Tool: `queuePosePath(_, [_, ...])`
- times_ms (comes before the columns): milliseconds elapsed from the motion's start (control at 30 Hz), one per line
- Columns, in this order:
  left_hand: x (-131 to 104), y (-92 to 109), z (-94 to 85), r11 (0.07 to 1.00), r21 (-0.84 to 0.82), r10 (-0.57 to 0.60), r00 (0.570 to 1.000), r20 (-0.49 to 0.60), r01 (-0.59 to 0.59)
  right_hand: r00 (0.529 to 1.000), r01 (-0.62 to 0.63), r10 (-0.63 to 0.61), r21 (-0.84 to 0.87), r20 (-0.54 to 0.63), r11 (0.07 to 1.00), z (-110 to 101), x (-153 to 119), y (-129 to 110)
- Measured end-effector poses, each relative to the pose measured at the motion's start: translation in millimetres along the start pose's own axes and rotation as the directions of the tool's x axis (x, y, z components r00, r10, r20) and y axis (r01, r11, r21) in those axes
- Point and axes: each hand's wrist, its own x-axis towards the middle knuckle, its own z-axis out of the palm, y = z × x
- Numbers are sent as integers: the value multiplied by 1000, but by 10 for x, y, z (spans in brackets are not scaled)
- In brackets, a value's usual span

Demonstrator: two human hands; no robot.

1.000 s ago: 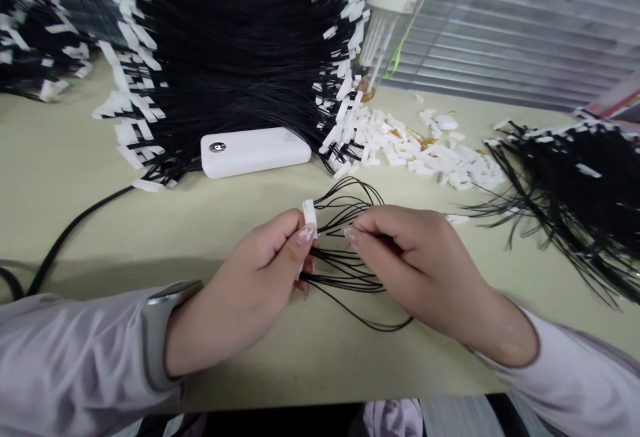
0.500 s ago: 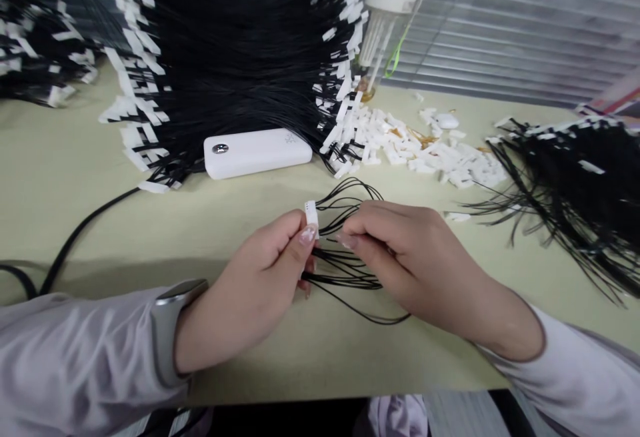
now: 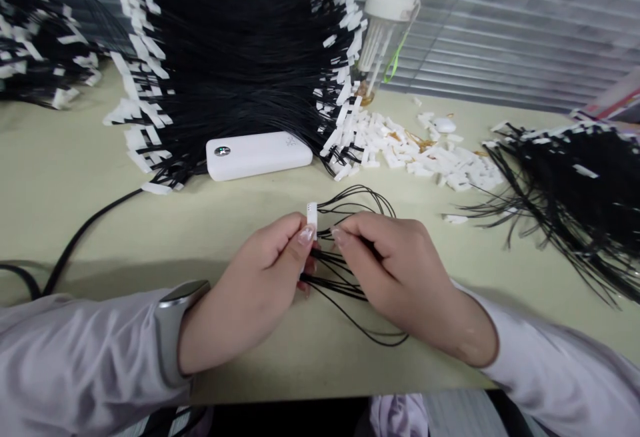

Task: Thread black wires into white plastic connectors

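Head view: the left hand pinches a small white connector housing between thumb and forefinger, closed firmly on it, its open end up. The right hand, just beside it, has its fingertips closed on one of the thin black wires that loop behind and below the grip. The step looks like seating a wire end into the housing; next calls for lining it with a free slot and pushing straight. Beyond the grip lie a white power bank and loose white housings.

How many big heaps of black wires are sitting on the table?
3. One heap rises behind the white power bank, one heap lies at the far left edge, and one heap spreads at the right. More may lie out of view.
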Motion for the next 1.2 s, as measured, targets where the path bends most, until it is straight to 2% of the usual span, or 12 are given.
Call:
queuePosePath(200, [-26, -6, -6, 999, 37, 6, 999, -33, -5, 999, 31, -33, 58, 34, 998, -10, 15, 15])
queuePosePath(500, [-37, 24, 4, 995, 88, 40, 999, 14, -41, 995, 89, -90, 16, 40, 996, 23, 12, 0])
queuePosePath(633, [-38, -4, -4, 997, 65, 34, 999, 16, -35, 984, 163, -165, 35, 71, 986, -176, 60, 5])
queuePosePath(767, [-46, -14, -2, 1000, 23, 3, 993, 115, -6, 990, 123, -120, 46, -75, 991, -474, 134, 60])
queuePosePath(800, [-47, -5, -2, 1000, 16, -8, 990, 142, 6, 990, 124, -120, 50, -74, 991, -511, 147, 86])
queuePosePath(933, [-24, 61, -14, 999, -18, -32, 982, 187, 36, 970, 145, -156, 71, 188, 987, -457, 156, 194])
queuePosePath(967, [-11, 80, -20, 999, -25, -30, 982, 189, 35, 965, 131, -143, 70, 221, 989, -418, 147, 212])
queuePosePath(1133, [50, 144, -31, 994, -5, -102, 972, 210, 106, 974, 48, -69, 101, 215, 994, -308, 87, 217])
queuePosePath(1200, [53, 147, -28, 993, 35, -121, 971, 207, 116, 963, -12, -38, 181, 269, 983, -327, 81, 208])
